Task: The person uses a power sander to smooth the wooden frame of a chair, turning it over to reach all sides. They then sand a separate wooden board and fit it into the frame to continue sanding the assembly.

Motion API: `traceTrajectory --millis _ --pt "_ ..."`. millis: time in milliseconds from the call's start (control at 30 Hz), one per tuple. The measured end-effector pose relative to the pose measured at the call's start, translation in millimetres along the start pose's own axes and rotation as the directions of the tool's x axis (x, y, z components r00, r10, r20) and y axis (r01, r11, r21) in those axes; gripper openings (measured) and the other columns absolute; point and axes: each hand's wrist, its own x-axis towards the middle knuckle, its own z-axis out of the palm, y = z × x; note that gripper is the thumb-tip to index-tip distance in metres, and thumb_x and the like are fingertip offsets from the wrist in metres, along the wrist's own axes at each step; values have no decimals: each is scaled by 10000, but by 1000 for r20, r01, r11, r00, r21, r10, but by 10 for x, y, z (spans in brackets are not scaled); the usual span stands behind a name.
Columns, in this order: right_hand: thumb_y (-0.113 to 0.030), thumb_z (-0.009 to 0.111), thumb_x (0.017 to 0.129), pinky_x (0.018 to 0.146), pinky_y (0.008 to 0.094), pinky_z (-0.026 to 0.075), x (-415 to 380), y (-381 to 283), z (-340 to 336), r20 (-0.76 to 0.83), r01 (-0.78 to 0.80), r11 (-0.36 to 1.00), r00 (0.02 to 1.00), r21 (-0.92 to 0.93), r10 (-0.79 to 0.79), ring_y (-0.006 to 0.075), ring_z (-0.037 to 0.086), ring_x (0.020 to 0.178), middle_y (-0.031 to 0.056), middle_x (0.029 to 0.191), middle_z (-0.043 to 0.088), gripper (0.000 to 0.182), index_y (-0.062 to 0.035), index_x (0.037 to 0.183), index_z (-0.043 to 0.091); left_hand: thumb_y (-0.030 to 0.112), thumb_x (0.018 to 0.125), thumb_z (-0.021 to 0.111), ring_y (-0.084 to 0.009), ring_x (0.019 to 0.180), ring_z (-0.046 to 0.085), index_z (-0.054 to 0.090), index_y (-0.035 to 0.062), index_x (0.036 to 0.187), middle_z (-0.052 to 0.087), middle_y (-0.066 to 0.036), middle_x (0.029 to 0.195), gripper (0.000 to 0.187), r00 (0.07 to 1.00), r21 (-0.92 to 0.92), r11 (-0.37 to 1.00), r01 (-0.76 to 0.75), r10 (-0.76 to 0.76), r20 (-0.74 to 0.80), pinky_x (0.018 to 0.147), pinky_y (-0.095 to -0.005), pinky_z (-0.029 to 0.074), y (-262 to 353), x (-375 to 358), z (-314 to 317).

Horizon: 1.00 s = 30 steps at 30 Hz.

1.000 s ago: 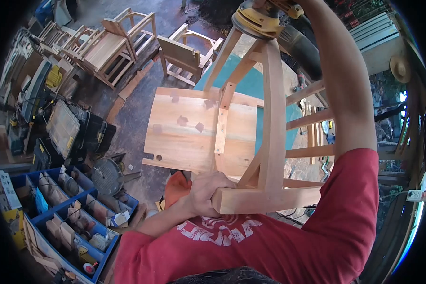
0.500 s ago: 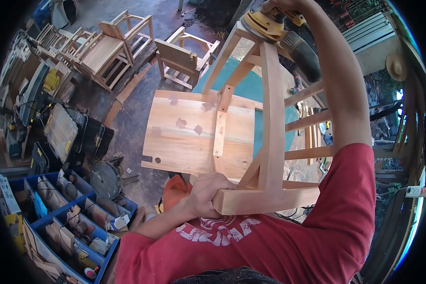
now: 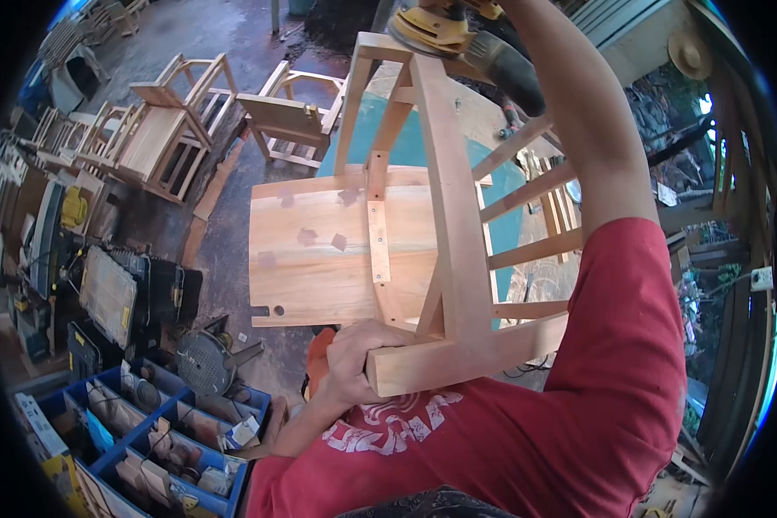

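A bare wooden chair point(image 3: 459, 216) lies tipped over on a work surface in front of me, its legs and rails towards me. Its wide panel point(image 3: 311, 259) has a round hole, a notch and several dark patches. My left hand point(image 3: 354, 354) is closed round the near end of a thick frame piece, close to my shirt. At the top edge, a yellow and black power sander point(image 3: 432, 33) rests on the far end of the frame. My right arm reaches up to it; the right hand is mostly cut off by the picture edge.
Several wooden chairs point(image 3: 160, 138) stand on the floor to the left. A blue divided box point(image 3: 181, 397) of parts and black tool cases point(image 3: 168, 289) are at lower left. A green sheet point(image 3: 501, 186) covers part of the work surface. A straw hat point(image 3: 690, 50) hangs at upper right.
The view has shifted, so the chair and surroundings appear further left and the sander higher. My left hand keeps its hold on the frame, and the sander stays at its far end.
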Motion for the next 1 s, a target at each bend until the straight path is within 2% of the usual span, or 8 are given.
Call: traceTrajectory --millis 133,167,467,533,600,700,800,1000 --pt "-273 905 619 899 409 578 -312 607 63 114 -149 963 985 225 126 341 696 1068 255 1184 702 904 11 1395 537 275 711 934 -284 709 710 640 -1 1046 712 -136 849 524 999 18 999 40 -40 2 639 -360 553 -36 -28 27" --pt "-277 907 624 893 403 579 -392 682 58 70 -201 974 978 108 194 333 698 1052 236 1180 710 887 6 1385 550 279 713 933 -291 716 712 639 -1 1047 705 -140 838 526 999 37 998 52 -53 7 644 -363 555 -25 -32 25" --pt "-279 934 601 867 414 580 -949 1753 53 29 -299 950 954 88 297 315 703 1009 199 1114 732 841 -16 1325 598 475 706 929 -273 701 634 639 2 1082 642 -126 816 670 989 -60 992 111 -116 -93 639 -374 494 -24 -249 60" --pt "-252 935 612 841 418 586 -1092 1866 39 109 -375 904 927 207 359 291 703 954 180 1062 734 769 -31 1275 615 428 772 878 -274 690 631 633 -8 1080 641 -134 808 588 990 -55 994 92 -97 -102 629 -379 490 -52 -285 78" --pt "-243 935 620 823 415 587 -1158 2001 51 98 -367 913 930 178 355 281 698 931 168 1038 732 733 -36 1249 621 335 905 776 -276 669 624 621 -29 1076 637 -152 793 432 989 -39 998 45 -50 -140 607 -389 480 -76 -293 90" --pt "-235 933 633 802 402 587 -1318 2164 -4 140 -422 889 905 178 401 269 691 906 149 1010 731 691 -41 1221 628 210 981 663 -275 618 603 607 -48 1090 631 -165 761 286 982 -54 999 6 -16 -186 576 -385 468 -73 -295 103" --pt "-240 933 638 802 391 586 -1412 2463 56 133 -421 882 907 210 401 262 688 908 129 995 731 686 -40 1218 628 154 992 623 -269 581 585 603 -54 1103 630 -174 739 237 973 -62 998 -3 -12 -230 555 -366 462 -101 -334 144" --pt "-241 932 640 850 376 592 -1559 2677 16 67 -406 904 914 136 400 251 702 985 133 1083 744 778 -35 1310 595 279 939 755 -236 608 592 537 -13 1140 608 -135 773 416 969 128 992 -4 36 -243 556 -351 479 -22 -303 209"
